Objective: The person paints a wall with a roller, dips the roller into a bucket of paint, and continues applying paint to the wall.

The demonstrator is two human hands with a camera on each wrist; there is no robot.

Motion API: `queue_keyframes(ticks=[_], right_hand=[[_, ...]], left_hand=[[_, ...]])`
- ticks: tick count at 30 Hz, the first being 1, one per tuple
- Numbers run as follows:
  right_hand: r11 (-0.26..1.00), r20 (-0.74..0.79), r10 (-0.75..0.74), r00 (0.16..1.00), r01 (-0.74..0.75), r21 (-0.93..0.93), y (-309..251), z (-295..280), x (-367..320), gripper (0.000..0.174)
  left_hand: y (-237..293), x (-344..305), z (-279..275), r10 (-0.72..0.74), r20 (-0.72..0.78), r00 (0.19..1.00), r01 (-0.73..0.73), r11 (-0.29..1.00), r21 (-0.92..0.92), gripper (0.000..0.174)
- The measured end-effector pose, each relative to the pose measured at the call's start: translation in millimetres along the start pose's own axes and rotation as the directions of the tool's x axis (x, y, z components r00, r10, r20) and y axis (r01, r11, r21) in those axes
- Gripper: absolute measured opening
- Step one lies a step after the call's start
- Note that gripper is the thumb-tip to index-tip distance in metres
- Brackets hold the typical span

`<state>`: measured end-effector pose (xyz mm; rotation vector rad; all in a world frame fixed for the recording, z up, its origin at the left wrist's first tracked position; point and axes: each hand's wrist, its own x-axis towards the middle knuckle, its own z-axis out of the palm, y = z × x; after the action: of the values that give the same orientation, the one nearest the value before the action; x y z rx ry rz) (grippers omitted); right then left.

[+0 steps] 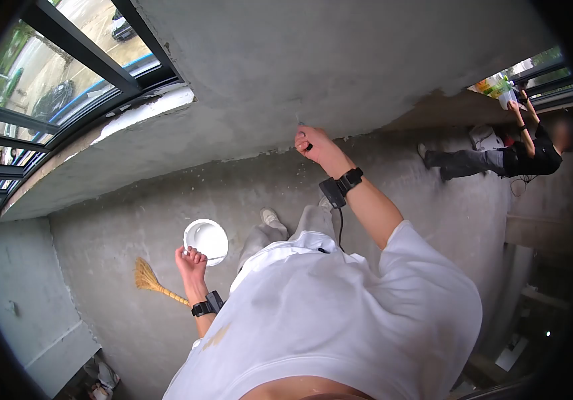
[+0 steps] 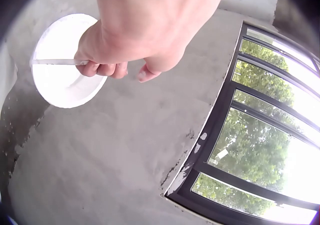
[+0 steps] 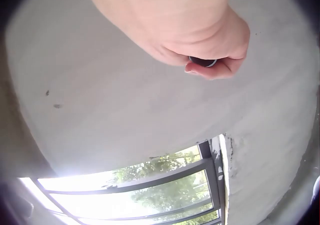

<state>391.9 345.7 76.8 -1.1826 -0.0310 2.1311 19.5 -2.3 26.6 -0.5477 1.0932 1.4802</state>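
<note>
In the head view my left hand holds a white bucket by its handle, fingers curled round it. The left wrist view shows the white handle strip running across the round opening into the curled fingers of the left hand. My right hand reaches out to the grey wall and grips a thing with a dark round end. Its rest is hidden by the fist, so I cannot tell its kind. The right hand is close over the wall surface.
A straw broom lies on the concrete floor beside the left arm. Dark-framed windows with a rough sill stand at the left. Another person in dark clothes works near a window at the far right, a pale bag close by.
</note>
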Motion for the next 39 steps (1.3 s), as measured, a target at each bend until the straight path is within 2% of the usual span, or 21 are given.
queue_keyframes(ticks=[3,4,5,8,10,12,13,16,18,21,25,27,31,33,39], right_hand=[[0.999,-0.058,0.035,0.998,-0.034,0.015,8,-29,65,0.020],[1.000,-0.071,-0.005,0.997,0.006,0.002,10,-35,77,0.020],[0.999,-0.083,-0.047,0.995,0.046,-0.012,10,-42,86,0.020],[0.999,-0.114,-0.036,0.993,0.033,-0.026,11,-34,86,0.020],[0.999,-0.118,-0.037,0.992,0.034,-0.021,9,-24,67,0.021],[0.999,0.027,0.049,0.998,-0.050,0.018,4,-3,18,0.022],[0.998,0.035,0.056,0.998,-0.057,0.016,4,6,-9,0.022],[0.998,0.097,0.022,0.995,-0.017,-0.057,-4,39,-91,0.021],[0.987,0.176,-0.090,0.980,0.111,-0.112,-4,61,-136,0.020],[0.978,0.174,-0.132,0.976,0.156,-0.137,4,82,-157,0.018],[0.979,0.205,-0.096,0.974,0.130,-0.160,14,69,-128,0.020],[0.965,0.150,-0.114,0.982,0.145,-0.217,22,60,-107,0.021],[0.971,0.064,-0.087,0.994,0.099,-0.218,32,37,-41,0.021],[0.996,0.008,0.008,1.000,-0.008,-0.084,33,23,-4,0.021],[0.999,-0.102,-0.019,0.995,0.015,-0.041,43,-2,69,0.020]], left_hand=[[1,-6,1,0.015,-0.048,0.999,-0.014,1.000,0.004,0.024],[1,-8,0,0.016,-0.074,0.997,-0.016,1.000,0.005,0.024],[-1,-9,-3,0.020,-0.073,0.997,-0.020,1.000,0.001,0.024],[1,-11,-14,0.013,-0.052,0.999,-0.014,1.000,-0.012,0.025],[1,-11,-18,0.006,-0.037,0.999,-0.008,0.999,-0.050,0.025],[0,-8,-18,0.010,-0.053,0.999,-0.013,0.999,-0.048,0.026],[-2,-9,-18,0.018,-0.077,0.997,-0.022,0.998,-0.050,0.026],[-3,-6,-18,0.032,-0.065,0.997,-0.037,0.997,-0.068,0.025],[-5,-2,-20,0.036,-0.056,0.998,-0.040,0.996,-0.078,0.025],[-3,-2,-16,0.038,-0.025,0.999,-0.039,0.996,-0.076,0.024],[-5,-2,-9,0.039,0.013,0.999,-0.037,0.996,-0.083,0.023],[-9,-6,-2,0.024,-0.001,1.000,-0.024,0.996,-0.088,0.023],[-9,-5,-3,0.016,0.019,1.000,-0.014,0.995,-0.097,0.022],[-13,-6,-1,0.017,-0.007,1.000,-0.018,0.996,-0.090,0.022],[-16,-11,-28,0.012,-0.039,0.999,-0.015,0.997,-0.074,0.027]])
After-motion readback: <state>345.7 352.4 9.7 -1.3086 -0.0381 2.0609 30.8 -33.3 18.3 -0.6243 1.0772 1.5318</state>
